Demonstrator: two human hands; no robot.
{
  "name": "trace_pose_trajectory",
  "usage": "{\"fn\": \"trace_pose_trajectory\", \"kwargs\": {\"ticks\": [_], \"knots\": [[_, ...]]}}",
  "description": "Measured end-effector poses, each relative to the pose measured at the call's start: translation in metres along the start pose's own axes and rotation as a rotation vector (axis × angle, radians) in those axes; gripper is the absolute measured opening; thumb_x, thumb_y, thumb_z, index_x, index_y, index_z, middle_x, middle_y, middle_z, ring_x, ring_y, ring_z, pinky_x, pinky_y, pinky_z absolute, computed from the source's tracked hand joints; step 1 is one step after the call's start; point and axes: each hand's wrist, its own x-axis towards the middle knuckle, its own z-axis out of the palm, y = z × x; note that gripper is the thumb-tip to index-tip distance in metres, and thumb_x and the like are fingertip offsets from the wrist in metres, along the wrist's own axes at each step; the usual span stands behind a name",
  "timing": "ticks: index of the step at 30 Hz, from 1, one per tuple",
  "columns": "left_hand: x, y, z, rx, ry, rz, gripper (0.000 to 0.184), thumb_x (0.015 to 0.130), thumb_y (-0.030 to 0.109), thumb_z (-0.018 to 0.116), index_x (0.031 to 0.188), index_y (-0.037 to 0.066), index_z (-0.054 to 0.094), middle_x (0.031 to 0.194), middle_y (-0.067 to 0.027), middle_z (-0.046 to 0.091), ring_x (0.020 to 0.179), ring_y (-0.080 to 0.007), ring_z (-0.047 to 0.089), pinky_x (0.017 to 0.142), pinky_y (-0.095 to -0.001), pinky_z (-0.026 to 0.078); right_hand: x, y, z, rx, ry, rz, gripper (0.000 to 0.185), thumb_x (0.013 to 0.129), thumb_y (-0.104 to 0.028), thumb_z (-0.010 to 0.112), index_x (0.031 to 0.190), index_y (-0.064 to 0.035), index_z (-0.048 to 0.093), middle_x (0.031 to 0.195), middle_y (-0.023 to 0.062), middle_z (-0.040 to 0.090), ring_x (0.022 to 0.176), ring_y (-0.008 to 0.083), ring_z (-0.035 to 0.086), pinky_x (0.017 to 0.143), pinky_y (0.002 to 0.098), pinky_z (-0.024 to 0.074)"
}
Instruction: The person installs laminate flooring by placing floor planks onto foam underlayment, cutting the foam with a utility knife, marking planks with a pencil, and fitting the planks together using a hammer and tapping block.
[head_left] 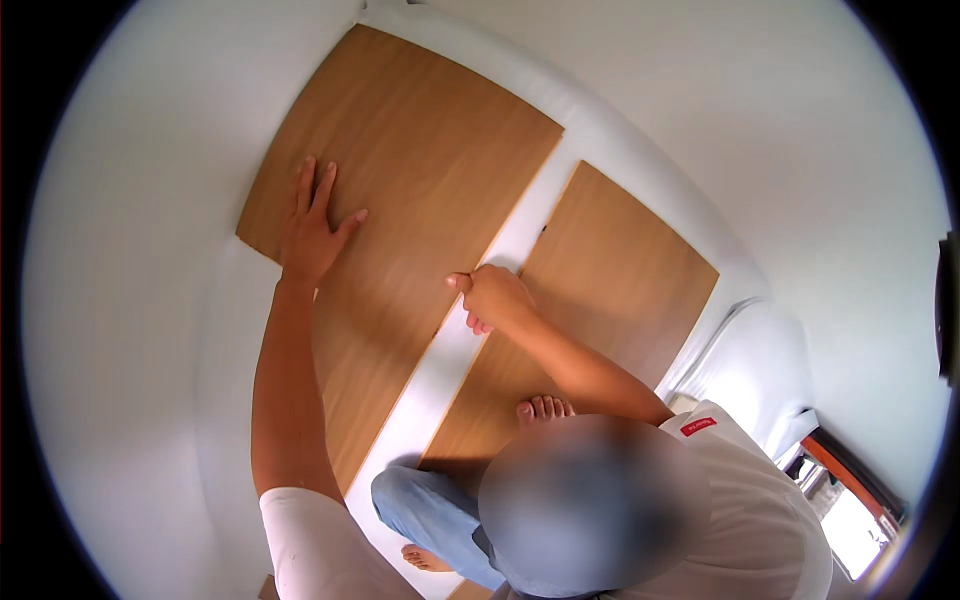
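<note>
A large wood-grain board (420,130) lies on a white surface, running from the upper middle toward the lower left. My left hand (318,230) rests flat on its left part, fingers spread. At the board's right edge is my right hand (495,296), closed. Its thumb lies over the edge and its other fingers curl down at the gap; the grip underneath is hidden. A second wood-grain board (620,250) lies to the right, with my right forearm crossing above it. A white strip of the surface shows between the two boards.
A bare foot (545,408) is on the right board, and another foot (425,558) is lower down. A bent knee in blue trousers (430,505) is close to the gap. White walls (130,300) curve around. A bright window-like opening (850,520) appears at lower right.
</note>
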Motion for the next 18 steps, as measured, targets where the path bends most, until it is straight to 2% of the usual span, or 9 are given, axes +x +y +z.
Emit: {"fn": "trace_pose_trajectory", "kwargs": {"ticks": [3, 5, 6, 8, 9, 11, 14, 17, 18], "knots": [[-0.001, 0.014, 0.013, 0.072, -0.020, -0.017, 0.074, 0.088, 0.045, 0.074, 0.150, 0.014, 0.047, 0.163, -0.0120, 0.032, 0.149, -0.0353, 0.032, 0.117, -0.0459, 0.038, -0.007, 0.003, -0.007, 0.051, 0.034, -0.071, 0.055, 0.103, -0.043, 0.054, 0.078, 0.0043, 0.067, 0.064, 0.0145, 0.069, 0.056, 0.0221, 0.071, 0.054, 0.0341, 0.0589], [-0.021, 0.024, 0.009, 0.140, -0.025, -0.057, 0.072, 0.089, 0.045, 0.073, 0.149, 0.012, 0.049, 0.161, -0.0145, 0.036, 0.148, -0.0360, 0.034, 0.116, -0.0460, 0.038, -0.008, 0.006, -0.009, 0.106, 0.035, -0.103, 0.047, 0.105, -0.039, 0.052, 0.095, 0.0040, 0.069, 0.068, 0.0132, 0.071, 0.057, 0.0208, 0.070, 0.056, 0.0353, 0.0599], [-0.040, 0.042, 0.003, 0.023, -0.102, -0.016, 0.068, 0.090, 0.043, 0.072, 0.146, 0.010, 0.052, 0.156, -0.0165, 0.043, 0.144, -0.0370, 0.039, 0.115, -0.0459, 0.039, -0.005, 0.009, -0.010, 0.132, 0.009, -0.133, 0.043, 0.104, -0.035, 0.056, 0.095, 0.0056, 0.068, 0.069, 0.0145, 0.070, 0.059, 0.0220, 0.071, 0.055, 0.0355, 0.0604], [-0.093, 0.069, -0.011, -0.159, -0.221, 0.072, 0.059, 0.092, 0.038, 0.071, 0.141, 0.007, 0.057, 0.147, -0.0187, 0.053, 0.136, -0.0382, 0.048, 0.113, -0.0460, 0.041, 0.030, 0.039, -0.007, 0.343, -0.106, -0.207, 0.043, 0.102, -0.037, 0.058, 0.088, 0.0033, 0.065, 0.070, 0.0166, 0.070, 0.058, 0.0239, 0.071, 0.053, 0.0348, 0.0599], [-0.129, 0.074, -0.026, -0.222, -0.263, 0.113, 0.054, 0.093, 0.034, 0.070, 0.138, 0.006, 0.059, 0.144, -0.0188, 0.056, 0.132, -0.0384, 0.053, 0.111, -0.0462, 0.043, 0.021, 0.046, -0.015, 0.374, -0.056, -0.289, 0.038, 0.103, -0.033, 0.057, 0.093, 0.0027, 0.065, 0.071, 0.0143, 0.069, 0.061, 0.0228, 0.071, 0.055, 0.0333, 0.0601], [-0.211, 0.070, -0.064, -0.302, -0.446, 0.005, 0.051, 0.092, 0.025, 0.072, 0.138, 0.006, 0.060, 0.141, -0.0168, 0.059, 0.129, -0.0368, 0.055, 0.110, -0.0437, 0.043, 0.003, 0.069, -0.030, 0.349, 0.180, -0.425, 0.032, 0.105, -0.026, 0.055, 0.096, 0.0021, 0.067, 0.070, 0.0096, 0.067, 0.060, 0.0174, 0.067, 0.055, 0.0298, 0.0581], [-0.336, 0.038, -0.115, -0.307, -0.604, -0.340, 0.042, 0.090, 0.023, 0.074, 0.127, 0.004, 0.067, 0.127, -0.0181, 0.067, 0.116, -0.0377, 0.062, 0.098, -0.0430, 0.051, -0.023, 0.127, -0.047, 0.318, 0.486, -0.522, 0.029, 0.105, -0.025, 0.057, 0.102, 0.0008, 0.069, 0.067, 0.0026, 0.061, 0.059, 0.0080, 0.059, 0.052, 0.0243, 0.0531], [-0.456, 0.038, -0.154, -0.129, -0.600, -0.529, 0.034, 0.091, 0.024, 0.073, 0.118, 0.004, 0.070, 0.117, -0.0188, 0.071, 0.104, -0.0376, 0.067, 0.089, -0.0437, 0.055, -0.036, 0.200, -0.080, 0.079, 0.520, -0.466, 0.030, 0.106, -0.027, 0.055, 0.093, -0.0015, 0.066, 0.065, 0.0017, 0.060, 0.055, 0.0074, 0.055, 0.047, 0.0241, 0.0442], [-0.488, 0.044, -0.159, -0.185, -0.622, -0.686, 0.033, 0.091, 0.024, 0.073, 0.117, 0.003, 0.070, 0.111, -0.0187, 0.072, 0.096, -0.0350, 0.069, 0.085, -0.0420, 0.056, -0.044, 0.213, -0.084, 0.063, 0.514, -0.470, 0.030, 0.106, -0.027, 0.055, 0.093, -0.0015, 0.066, 0.065, 0.0017, 0.060, 0.055, 0.0074, 0.055, 0.047, 0.0241, 0.0442]]}}
